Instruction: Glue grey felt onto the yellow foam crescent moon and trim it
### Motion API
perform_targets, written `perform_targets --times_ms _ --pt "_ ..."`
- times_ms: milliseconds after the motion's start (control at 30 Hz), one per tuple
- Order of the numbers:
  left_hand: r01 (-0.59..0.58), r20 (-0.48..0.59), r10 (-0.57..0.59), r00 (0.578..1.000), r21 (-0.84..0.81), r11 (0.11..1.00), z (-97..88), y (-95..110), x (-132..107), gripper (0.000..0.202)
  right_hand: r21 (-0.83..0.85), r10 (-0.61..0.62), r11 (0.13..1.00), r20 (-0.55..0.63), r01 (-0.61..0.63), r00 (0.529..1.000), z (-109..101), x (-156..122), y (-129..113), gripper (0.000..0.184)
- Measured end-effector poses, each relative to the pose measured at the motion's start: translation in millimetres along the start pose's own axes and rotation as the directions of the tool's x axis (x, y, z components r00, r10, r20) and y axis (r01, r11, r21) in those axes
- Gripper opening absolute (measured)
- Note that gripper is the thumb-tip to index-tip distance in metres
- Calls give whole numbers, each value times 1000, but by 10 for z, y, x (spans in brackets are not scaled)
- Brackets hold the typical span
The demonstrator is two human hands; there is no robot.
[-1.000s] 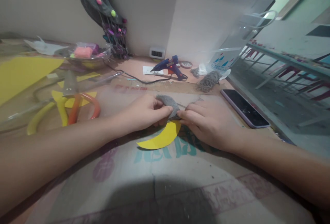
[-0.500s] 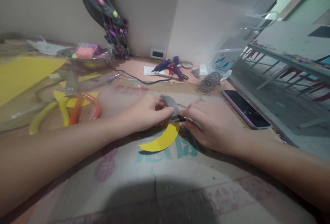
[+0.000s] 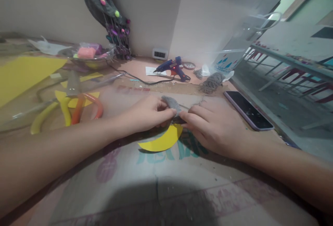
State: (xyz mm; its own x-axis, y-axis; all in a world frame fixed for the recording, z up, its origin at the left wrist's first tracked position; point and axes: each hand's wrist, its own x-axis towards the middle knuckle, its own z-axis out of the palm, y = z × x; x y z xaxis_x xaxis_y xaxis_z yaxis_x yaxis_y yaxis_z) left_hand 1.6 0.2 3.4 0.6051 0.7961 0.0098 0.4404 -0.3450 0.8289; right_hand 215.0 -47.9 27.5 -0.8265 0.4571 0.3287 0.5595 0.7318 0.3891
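A yellow paper crescent (image 3: 162, 142) lies over the printed cardboard, its lower half bare. Its upper part appears to be wrapped in grey yarn (image 3: 171, 103). My left hand (image 3: 152, 111) is closed on this wrapped part, thumb on top. From the right, my right hand (image 3: 208, 122) pinches at the crescent's edge, just below the wrapping, where a dark band of yarn shows. A thin strand stretches between the wrapping and my right hand. The right fingertips partly hide what they grip.
A blue glue gun (image 3: 170, 65) with a lit red light stands behind my hands, near a grey yarn bundle (image 3: 212, 83). At right lies a phone (image 3: 248, 109). Scissors with orange handles (image 3: 97, 106), yellow-handled pliers (image 3: 63, 109) and yellow sheet (image 3: 28, 75) are at left.
My right hand has rolled slightly, its fingers now curled further over the crescent's edge. The bare yellow end has shifted a little up and left. My left hand keeps its hold.
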Motion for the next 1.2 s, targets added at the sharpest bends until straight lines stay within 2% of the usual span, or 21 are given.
perform_targets --times_ms 167,300,500,767,867,1067,1200 --pt "-2 19 2 1000 -24 1000 20 -27 1 38 -29 -59 998 47 60 997 -35 -3 -1 24" --pt "-48 11 48 999 -14 999 19 -3 2 34 -12 -45 999 69 46 997 -55 15 -18 22" --pt "-69 13 68 998 41 997 10 20 1 33 30 -44 999 66 42 997 -39 24 -23 21" --pt "-58 3 58 998 13 998 17 10 10 34 44 -38 998 39 37 998 -2 7 6 25" --pt "-40 6 40 999 4 999 14 -11 14 37 69 -13 998 26 12 1000 12 7 14 26" --pt "-8 -10 8 1000 -19 1000 -2 -29 8 42 147 126 981 -9 -123 992 -21 14 34 22" --pt "-26 -22 26 999 -15 1000 -11 1 2 38 177 116 977 8 -116 993 -48 28 16 24"
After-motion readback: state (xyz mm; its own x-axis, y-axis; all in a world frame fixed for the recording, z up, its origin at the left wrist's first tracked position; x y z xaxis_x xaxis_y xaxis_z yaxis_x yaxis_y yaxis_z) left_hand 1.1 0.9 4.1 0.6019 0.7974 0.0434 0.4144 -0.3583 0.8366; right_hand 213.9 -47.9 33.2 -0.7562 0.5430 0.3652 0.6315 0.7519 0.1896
